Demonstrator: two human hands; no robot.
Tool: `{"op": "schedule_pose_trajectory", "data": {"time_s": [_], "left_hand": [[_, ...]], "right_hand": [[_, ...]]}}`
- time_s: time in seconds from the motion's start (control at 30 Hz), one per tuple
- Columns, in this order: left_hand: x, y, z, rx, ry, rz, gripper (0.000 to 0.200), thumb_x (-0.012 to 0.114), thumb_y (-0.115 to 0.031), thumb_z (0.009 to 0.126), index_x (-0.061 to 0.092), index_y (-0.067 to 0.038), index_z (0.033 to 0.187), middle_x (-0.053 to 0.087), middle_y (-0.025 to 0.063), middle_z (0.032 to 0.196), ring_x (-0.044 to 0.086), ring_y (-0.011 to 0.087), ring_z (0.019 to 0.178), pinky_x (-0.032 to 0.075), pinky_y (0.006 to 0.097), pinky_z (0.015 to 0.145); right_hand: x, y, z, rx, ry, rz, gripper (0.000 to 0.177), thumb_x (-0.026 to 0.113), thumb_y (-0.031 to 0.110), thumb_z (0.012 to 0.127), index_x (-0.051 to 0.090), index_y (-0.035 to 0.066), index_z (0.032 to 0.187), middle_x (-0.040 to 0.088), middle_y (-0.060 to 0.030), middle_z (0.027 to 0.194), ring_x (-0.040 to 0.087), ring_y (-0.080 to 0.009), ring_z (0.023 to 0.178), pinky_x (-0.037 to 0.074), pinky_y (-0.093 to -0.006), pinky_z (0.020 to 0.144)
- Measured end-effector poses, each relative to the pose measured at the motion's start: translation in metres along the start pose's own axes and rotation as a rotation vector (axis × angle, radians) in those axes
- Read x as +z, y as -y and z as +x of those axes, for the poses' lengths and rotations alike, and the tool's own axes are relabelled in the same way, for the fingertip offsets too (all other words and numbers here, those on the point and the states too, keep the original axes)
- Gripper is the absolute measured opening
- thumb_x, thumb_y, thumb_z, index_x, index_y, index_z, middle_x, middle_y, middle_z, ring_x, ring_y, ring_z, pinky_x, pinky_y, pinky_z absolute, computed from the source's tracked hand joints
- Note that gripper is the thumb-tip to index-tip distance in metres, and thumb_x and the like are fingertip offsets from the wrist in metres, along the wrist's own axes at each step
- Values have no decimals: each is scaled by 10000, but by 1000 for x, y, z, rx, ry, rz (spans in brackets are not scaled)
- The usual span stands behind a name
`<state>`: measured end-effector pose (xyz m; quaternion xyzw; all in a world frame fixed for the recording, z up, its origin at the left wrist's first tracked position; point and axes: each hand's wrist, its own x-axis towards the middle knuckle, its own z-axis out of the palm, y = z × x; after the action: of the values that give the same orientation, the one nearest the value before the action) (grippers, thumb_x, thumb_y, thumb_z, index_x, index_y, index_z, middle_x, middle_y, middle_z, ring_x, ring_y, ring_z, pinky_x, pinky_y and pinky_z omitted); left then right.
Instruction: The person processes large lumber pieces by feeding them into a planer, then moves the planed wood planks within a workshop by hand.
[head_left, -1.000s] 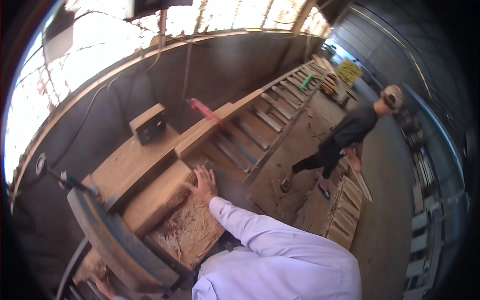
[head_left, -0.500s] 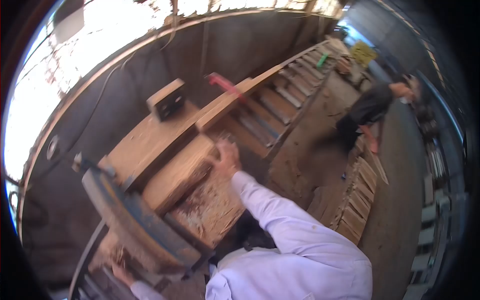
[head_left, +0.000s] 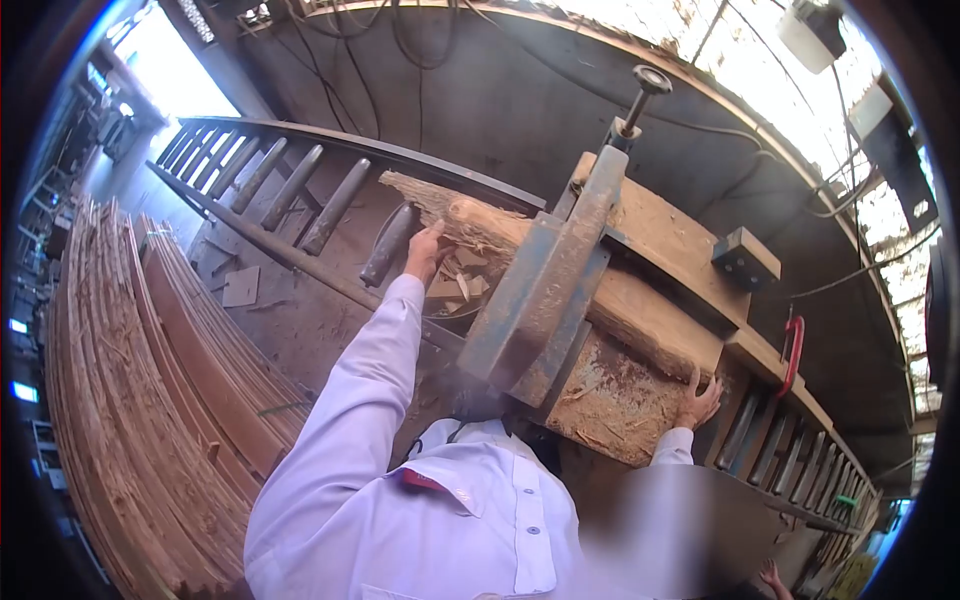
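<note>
against the end of a timber block, the right hand spreads its fingers; across the blue guard, the left hand touches rough wood, its grip hard to tell; the block lies beside the guard, by the chip-strewn surface; farther left, metal rollers and stacked boards

Arms apart, left hand curled; right hand splayed
</note>
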<state>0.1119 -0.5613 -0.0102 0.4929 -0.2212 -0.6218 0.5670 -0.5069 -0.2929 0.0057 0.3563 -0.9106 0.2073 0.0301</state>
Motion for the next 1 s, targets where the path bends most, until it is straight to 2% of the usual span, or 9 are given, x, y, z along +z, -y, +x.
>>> {"op": "schedule_pose_trajectory", "data": {"time_s": [0.1,0.37,0.53,0.63,0.73,0.83,0.93,0.97,1.0], "left_hand": [[-3,17,-5,11,-95,-212,267,574,-251,999,616,-54,1173,691,93,1059,688,253,934,580,444,828],[-7,26,-39,170,-244,-342,259,570,-247,998,591,-75,1192,671,89,1068,669,243,937,581,422,792],[-27,-38,-68,344,-370,-376,241,570,-256,1000,600,-90,1173,652,82,1095,664,217,913,597,383,713],[-84,-61,-74,467,-375,-314,269,576,-260,1000,577,-95,1212,656,73,1111,672,207,914,603,370,734],[-121,-77,-107,516,-405,-289,288,586,-260,996,564,-104,1236,655,70,1129,675,205,928,602,359,748],[-145,-77,-153,519,-468,-392,309,601,-262,988,558,-107,1251,651,72,1148,673,211,955,598,354,765],[-178,-60,-181,478,-495,-486,347,618,-264,979,548,-109,1282,647,74,1164,654,224,1021,571,381,838],[-183,-52,-188,469,-489,-506,352,618,-264,979,546,-111,1288,646,73,1165,648,224,1033,563,386,854],[-184,-45,-194,456,-478,-525,357,619,-264,979,544,-112,1293,645,72,1166,643,225,1045,555,392,869]], "right_hand": [[-1,-1,3,-1,26,-14,782,479,707,897,495,119,1412,368,-90,1556,252,-229,1477,120,-461,1212],[0,-14,7,-53,87,40,792,453,703,914,467,114,1442,316,-113,1583,198,-256,1497,86,-479,1211],[-7,-25,0,-71,160,125,798,433,698,926,468,89,1441,293,-128,1592,172,-279,1504,66,-481,1209],[-17,-28,-30,-123,178,136,733,483,609,958,477,39,1420,323,-155,1571,213,-282,1488,101,-488,1203],[-27,-33,-74,-70,169,453,627,477,505,1006,488,19,1403,345,-187,1546,333,-285,1436,259,-464,1165],[-29,-16,-117,298,146,988,571,482,396,1031,433,-22,1418,370,-199,1516,407,-296,1384,372,-418,1119],[7,-3,-135,228,504,1644,569,493,343,1032,360,-12,1457,387,-187,1501,422,-322,1367,401,-415,1118],[5,20,-126,568,590,1792,580,505,308,1027,306,14,1486,385,-179,1500,411,-340,1371,377,-429,1147],[0,47,-114,749,676,1955,589,512,325,1021,315,18,1483,380,-172,1505,405,-339,1376,369,-431,1152]]}}
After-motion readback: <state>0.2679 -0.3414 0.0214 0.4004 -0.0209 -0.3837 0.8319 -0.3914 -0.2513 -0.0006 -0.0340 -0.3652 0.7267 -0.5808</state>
